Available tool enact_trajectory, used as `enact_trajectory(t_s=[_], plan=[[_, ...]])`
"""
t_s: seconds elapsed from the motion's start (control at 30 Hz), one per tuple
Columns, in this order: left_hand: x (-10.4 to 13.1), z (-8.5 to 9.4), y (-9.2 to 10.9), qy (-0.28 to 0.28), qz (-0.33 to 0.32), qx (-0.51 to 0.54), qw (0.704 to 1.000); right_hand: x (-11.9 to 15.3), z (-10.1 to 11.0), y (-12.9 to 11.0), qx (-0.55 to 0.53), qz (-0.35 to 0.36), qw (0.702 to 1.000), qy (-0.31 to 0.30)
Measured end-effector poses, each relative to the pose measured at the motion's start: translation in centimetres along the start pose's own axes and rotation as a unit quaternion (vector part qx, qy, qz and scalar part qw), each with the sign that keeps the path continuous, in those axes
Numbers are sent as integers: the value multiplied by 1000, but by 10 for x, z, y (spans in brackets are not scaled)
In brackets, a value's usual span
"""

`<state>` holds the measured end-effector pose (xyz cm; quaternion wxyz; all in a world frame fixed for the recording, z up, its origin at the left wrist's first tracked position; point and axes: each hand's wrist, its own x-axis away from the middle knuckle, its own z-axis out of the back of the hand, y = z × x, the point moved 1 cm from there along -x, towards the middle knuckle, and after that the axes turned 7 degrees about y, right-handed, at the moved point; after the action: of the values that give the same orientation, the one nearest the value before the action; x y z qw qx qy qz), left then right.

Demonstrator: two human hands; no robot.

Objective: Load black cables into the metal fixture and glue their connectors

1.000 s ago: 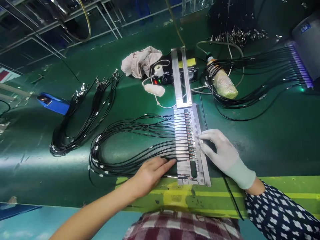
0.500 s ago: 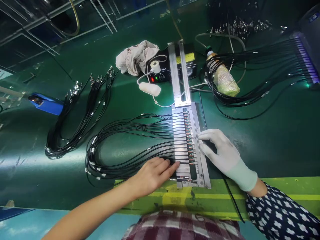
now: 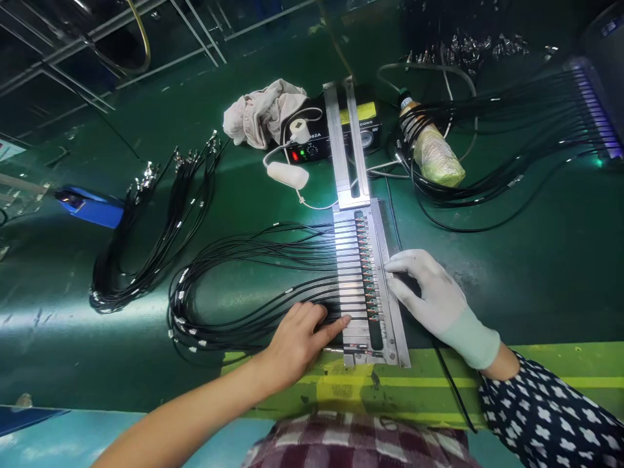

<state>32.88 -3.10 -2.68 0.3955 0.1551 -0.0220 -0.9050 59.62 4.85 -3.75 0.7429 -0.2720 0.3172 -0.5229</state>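
Note:
A metal fixture holds a row of black cables side by side, their stripped ends with small connectors lying along its slot. My bare left hand rests at the fixture's lower left edge, index finger stretched onto the plate, the other fingers curled over the cables; whether they grip one is hidden. At the fixture's right edge is my right hand in a white glove, thumb and fingertips touching the rail with a gap between them.
Behind the fixture sits a black control box with a cloth beside it. A wrapped bottle stands among cables at the right. Cable bundles and a blue tool lie at the left.
My left hand's middle fingers have drawn back to the left and curled, while its index finger stays on the plate. My right hand keeps its place at the rail.

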Motion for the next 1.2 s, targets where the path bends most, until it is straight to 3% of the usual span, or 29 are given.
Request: enact_trajectory(t_s=[0.17,0.4,0.53,0.67,0.8,1.0,1.2], plan=[[-7,3,7,5,-23,-29,999,-3,-1,1,-10,15,1000,24],[-39,-14,17,4,-67,8,998,14,1,-3,-19,51,998,26],[-35,-3,18,-20,-11,48,999,26,3,-5,-10,39,999,20],[-10,19,19,-69,84,137,985,26,3,-6,-8,23,1000,7],[11,25,18,-104,141,144,974,25,3,-5,-3,11,1000,3],[15,19,19,-24,87,96,991,24,4,-5,-4,18,1000,2],[12,3,26,32,-7,22,999,22,4,-6,-5,16,1000,4]])
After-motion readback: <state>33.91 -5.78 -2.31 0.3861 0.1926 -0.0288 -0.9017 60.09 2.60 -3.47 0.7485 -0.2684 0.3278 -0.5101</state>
